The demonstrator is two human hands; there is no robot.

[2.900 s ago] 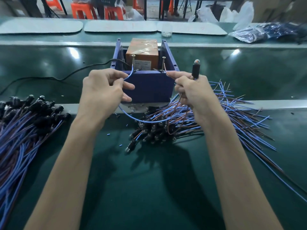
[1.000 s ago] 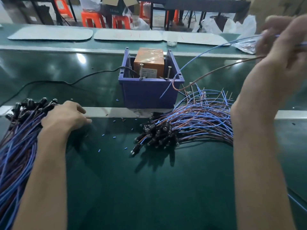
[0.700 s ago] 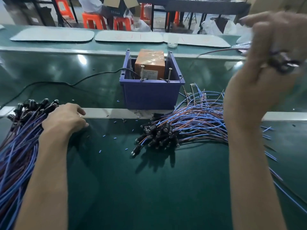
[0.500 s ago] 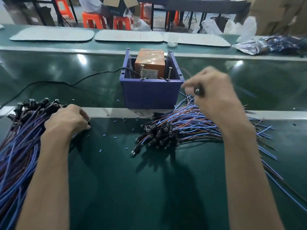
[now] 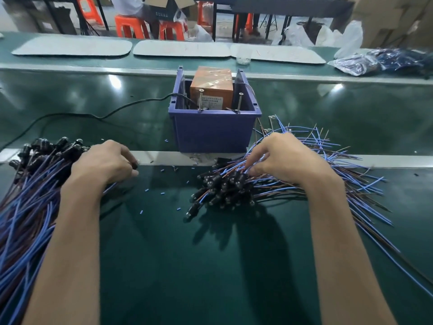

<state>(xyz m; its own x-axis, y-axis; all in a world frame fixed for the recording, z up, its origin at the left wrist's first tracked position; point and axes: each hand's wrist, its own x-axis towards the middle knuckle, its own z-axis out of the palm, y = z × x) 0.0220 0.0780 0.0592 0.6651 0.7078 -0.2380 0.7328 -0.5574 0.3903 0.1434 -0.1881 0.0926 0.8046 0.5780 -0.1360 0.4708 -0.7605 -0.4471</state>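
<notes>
The person is between pieces, fetching the next plug lead. The right hand point(image 5: 288, 160) is down in the loose pile of plug leads point(image 5: 225, 188) at centre right of the frame. Its fingers and thumb are curled round a few of the blue and brown wires just behind the cluster of black plugs. I cannot tell which single lead it has.

The left hand point(image 5: 103, 165) lies on the edge of the larger heap of leads point(image 5: 30, 195) along the left side of the frame. Its fingers are curled, with a black plug point(image 5: 134, 165) showing at their tips. Whether it pinches that plug or merely covers it, I cannot tell.

Both piles lie on the green surface point(image 5: 187, 266), with short blue snippets of insulation point(image 5: 147, 190) scattered between them. Just above the hands in the frame stands a blue bin point(image 5: 210, 134) holding an orange box point(image 5: 212, 83). Two upright screws point(image 5: 201, 99) rise at its near rim, and a black cable point(image 5: 82, 114) runs off toward the left.

The next move likely calls for drawing one lead free of the tangle without dragging its neighbours along. The left hand must come away from the heap to take the lead's bare wire ends. Then the lead would go up toward the two screws on the bin. Snagged wires are the main risk.
</notes>
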